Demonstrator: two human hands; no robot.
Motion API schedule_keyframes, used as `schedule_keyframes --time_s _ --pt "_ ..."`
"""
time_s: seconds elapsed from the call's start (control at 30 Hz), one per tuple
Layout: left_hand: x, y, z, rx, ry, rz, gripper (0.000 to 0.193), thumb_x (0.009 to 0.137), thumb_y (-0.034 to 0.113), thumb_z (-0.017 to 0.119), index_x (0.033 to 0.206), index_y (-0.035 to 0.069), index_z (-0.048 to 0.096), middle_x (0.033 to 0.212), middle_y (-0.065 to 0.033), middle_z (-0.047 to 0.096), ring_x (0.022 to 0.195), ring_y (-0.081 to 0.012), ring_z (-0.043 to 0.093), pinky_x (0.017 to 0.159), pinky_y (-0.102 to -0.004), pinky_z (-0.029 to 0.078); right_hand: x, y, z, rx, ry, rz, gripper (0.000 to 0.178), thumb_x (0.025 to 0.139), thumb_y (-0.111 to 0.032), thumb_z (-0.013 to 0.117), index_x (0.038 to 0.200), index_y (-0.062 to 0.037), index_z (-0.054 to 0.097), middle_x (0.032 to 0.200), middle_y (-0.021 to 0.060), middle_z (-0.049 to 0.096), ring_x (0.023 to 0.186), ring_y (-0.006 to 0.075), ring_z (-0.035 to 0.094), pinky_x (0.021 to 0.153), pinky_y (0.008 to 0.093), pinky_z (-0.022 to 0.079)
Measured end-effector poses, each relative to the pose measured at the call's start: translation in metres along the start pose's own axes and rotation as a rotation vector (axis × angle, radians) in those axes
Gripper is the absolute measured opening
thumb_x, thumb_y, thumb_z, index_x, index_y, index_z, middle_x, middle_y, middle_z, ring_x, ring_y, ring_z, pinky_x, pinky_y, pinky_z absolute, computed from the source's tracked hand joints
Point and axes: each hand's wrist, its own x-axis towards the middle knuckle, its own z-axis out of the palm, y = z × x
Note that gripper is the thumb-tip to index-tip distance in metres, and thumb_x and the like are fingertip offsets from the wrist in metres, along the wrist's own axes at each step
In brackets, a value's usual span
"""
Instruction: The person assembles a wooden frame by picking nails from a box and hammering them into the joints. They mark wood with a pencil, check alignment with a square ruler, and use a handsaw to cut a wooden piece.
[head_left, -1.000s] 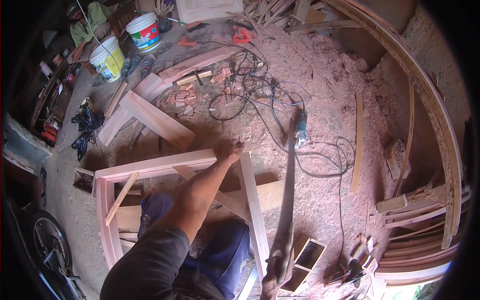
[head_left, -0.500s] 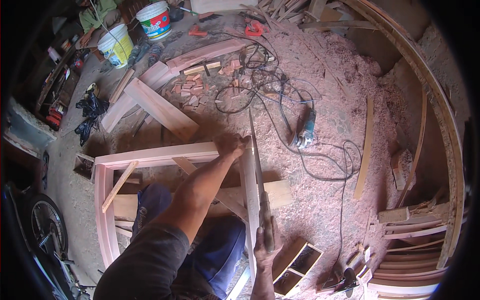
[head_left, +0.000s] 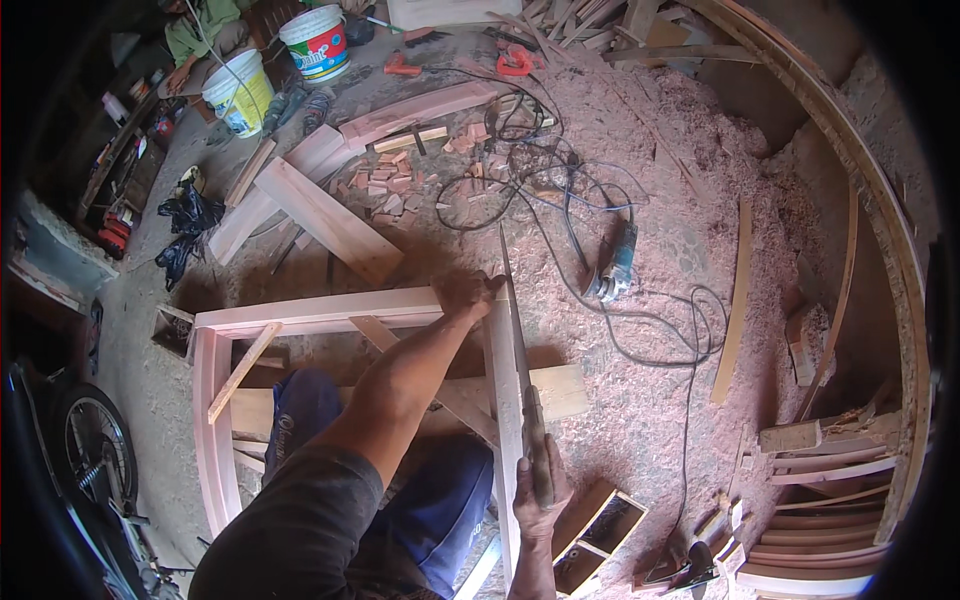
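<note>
A pale pink wooden frame (head_left: 320, 311) stands around my knees, with slanting strips fixed across two of its corners. My left hand (head_left: 466, 296) is closed on its far right corner, thumb and fingertips close to the tool. My right hand (head_left: 540, 502) grips the near end of a long, tapered tool (head_left: 527, 385), which lies along the right-hand rail of the frame. The tool's thin tip extends past the far corner. It is seen nearly edge-on, so its exact kind cannot be made out.
An angle grinder (head_left: 615, 268) with looping black cable lies on shavings to the right. Boards (head_left: 322, 222) and wood offcuts (head_left: 392, 184) lie beyond the frame. An open wooden box (head_left: 598, 538) is beside my right hand. A person (head_left: 205, 38) sits near the buckets (head_left: 317, 45).
The whole view has shifted slightly right and down. Both hands keep their hold, and the tool stays along the rail with little visible movement.
</note>
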Motion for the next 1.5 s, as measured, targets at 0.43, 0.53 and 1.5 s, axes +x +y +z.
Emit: schedule_keyframes --time_s 0.43,0.53,1.5 --pt "-0.006 0.019 -0.014 -0.138 -0.012 -0.044 0.051 0.087 0.067 0.059 0.068 0.022 0.073 0.068 0.0019 0.066 0.073 -0.0220 0.063 0.073 -0.0442 0.040 0.010 -0.018 -0.021 -0.127 -0.081 -0.013 0.036 0.098 -0.016 0.064 0.129 0.0023 0.064 0.123 0.0264 0.067 0.099 0.0399 0.072 0.080 0.0410 0.060" --pt "0.000 0.020 -0.024 -0.103 -0.080 -0.042 0.052 0.088 0.069 0.057 0.071 0.023 0.075 0.071 0.0006 0.068 0.079 -0.0224 0.064 0.076 -0.0444 0.040 0.003 -0.019 -0.027 -0.143 -0.035 -0.095 0.036 0.096 -0.017 0.067 0.127 -0.0008 0.065 0.121 0.0238 0.069 0.093 0.0381 0.074 0.075 0.0399 0.061" --pt "0.002 0.014 -0.025 -0.028 -0.322 -0.012 0.039 0.099 0.053 0.049 0.109 0.024 0.071 0.098 0.0015 0.071 0.076 -0.0244 0.069 0.068 -0.0439 0.050 -0.018 -0.021 -0.046 -0.145 -0.137 -0.003 0.036 0.093 -0.008 0.063 0.127 0.0026 0.064 0.125 0.0219 0.068 0.101 0.0417 0.071 0.083 0.0431 0.060"
